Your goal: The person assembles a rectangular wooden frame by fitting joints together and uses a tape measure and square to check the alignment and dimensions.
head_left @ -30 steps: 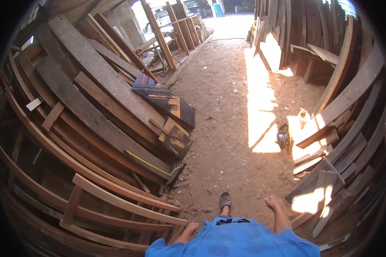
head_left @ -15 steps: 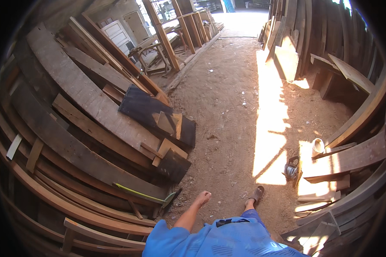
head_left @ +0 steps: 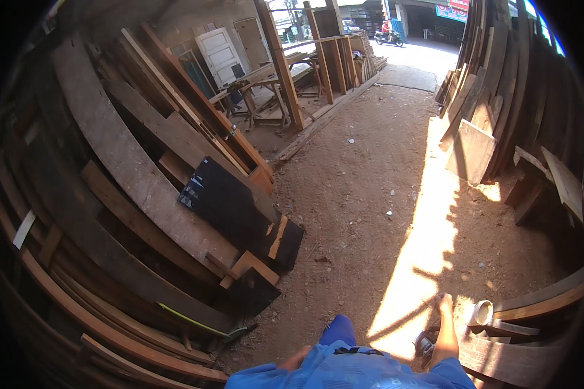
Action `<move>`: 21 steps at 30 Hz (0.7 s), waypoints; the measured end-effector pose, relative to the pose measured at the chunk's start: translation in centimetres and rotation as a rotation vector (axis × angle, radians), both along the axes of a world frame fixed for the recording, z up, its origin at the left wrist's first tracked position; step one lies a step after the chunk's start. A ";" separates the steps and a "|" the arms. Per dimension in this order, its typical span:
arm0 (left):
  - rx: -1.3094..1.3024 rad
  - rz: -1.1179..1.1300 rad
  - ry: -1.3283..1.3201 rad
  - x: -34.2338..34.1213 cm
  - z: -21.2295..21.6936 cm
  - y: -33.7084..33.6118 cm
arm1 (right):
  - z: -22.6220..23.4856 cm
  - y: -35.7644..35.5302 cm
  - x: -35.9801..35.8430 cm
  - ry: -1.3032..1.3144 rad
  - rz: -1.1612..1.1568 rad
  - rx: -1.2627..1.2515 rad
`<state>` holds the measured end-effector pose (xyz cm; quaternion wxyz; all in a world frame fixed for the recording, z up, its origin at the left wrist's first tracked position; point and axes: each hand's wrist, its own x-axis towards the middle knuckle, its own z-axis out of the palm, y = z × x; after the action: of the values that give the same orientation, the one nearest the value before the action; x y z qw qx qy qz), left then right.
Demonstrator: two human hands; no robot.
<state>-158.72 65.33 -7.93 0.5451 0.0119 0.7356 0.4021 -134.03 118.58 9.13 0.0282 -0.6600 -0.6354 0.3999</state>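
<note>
Planks, long, rough and brown, lean stacked along the left of a packed-dirt floor, and more boards stand against the right wall beside a sunlit strip. Nearest the person's feet, at lower right, a small white cup lies on its side by 2 curved boards. Hands are out of view, so their state cannot be told.

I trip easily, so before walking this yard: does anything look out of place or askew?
A white cup lies tipped on its side by the planks at lower right. Small scraps of litter dot the dirt path. A black board leans loosely on the left stack. Otherwise nothing stands out.
</note>
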 end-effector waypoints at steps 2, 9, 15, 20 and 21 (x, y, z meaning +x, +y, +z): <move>0.019 -0.037 -0.030 -1.7 -0.7 5.3 | -0.5 4.7 -3.4 0.226 0.006 0.055; 0.026 -0.232 0.038 -16.5 0.2 24.4 | -13.9 17.0 -11.6 0.256 0.124 -0.026; -0.003 -0.339 0.121 -33.6 2.5 35.5 | -15.2 12.4 -16.3 0.008 0.043 -0.440; 0.050 -0.206 0.452 -45.9 3.3 49.7 | -12.0 19.0 -23.9 -0.055 -0.040 -0.517; 0.087 -0.099 0.581 -47.2 3.5 53.0 | -11.7 21.2 -25.0 -0.066 -0.062 -0.507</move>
<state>-205.89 118.37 -4.42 0.3295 0.1859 0.8415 0.3857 -158.99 139.82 -2.58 -0.1466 -0.6778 -0.4949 0.5236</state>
